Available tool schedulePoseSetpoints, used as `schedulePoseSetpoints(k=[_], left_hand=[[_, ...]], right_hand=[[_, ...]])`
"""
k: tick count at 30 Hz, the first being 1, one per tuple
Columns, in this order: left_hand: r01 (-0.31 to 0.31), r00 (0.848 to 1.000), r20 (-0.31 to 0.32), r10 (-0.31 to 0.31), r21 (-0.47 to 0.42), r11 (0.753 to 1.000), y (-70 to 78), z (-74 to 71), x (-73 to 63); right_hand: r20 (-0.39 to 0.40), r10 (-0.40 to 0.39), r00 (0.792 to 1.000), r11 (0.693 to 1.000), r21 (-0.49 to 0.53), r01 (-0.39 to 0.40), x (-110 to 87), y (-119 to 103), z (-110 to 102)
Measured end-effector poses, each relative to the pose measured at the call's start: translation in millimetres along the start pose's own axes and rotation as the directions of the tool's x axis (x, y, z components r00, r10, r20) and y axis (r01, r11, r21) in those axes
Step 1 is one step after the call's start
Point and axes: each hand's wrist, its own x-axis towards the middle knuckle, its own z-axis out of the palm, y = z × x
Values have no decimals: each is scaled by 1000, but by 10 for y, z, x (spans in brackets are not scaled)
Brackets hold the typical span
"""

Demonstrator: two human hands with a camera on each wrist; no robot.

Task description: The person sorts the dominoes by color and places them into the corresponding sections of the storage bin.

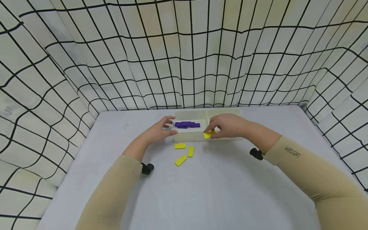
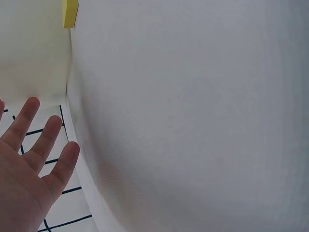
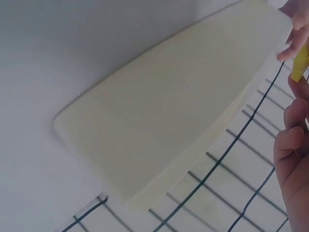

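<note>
My right hand (image 1: 230, 125) pinches a yellow block (image 1: 208, 134) between thumb and fingers, over the front wall of a cream-coloured box (image 1: 184, 137) near its divider. The same block (image 3: 299, 65) appears at the right edge of the right wrist view. Several purple blocks (image 1: 187, 124) lie heaped in the box's left compartment. At the box's left end is my left hand (image 1: 158, 130), thumb at the front rim, and its fingers (image 2: 46, 137) look straight and spread in the left wrist view. Three yellow blocks (image 1: 180, 146) lie flat on the table in front of the box.
A white-covered table (image 1: 218, 191) carries the box near its far edge. Black netting (image 1: 189, 54) over pale walls rises behind and on both sides. Small black cameras (image 1: 148, 169) sit at both wrists, close over the table.
</note>
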Motion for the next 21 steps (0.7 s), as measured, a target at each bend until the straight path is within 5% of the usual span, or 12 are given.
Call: schedulePoseSetpoints(k=[21], left_hand=[[9, 1000, 3, -9, -7, 1000, 28, -3, -14]], right_hand=[[23, 221, 975, 975, 21, -221, -88, 663, -212]])
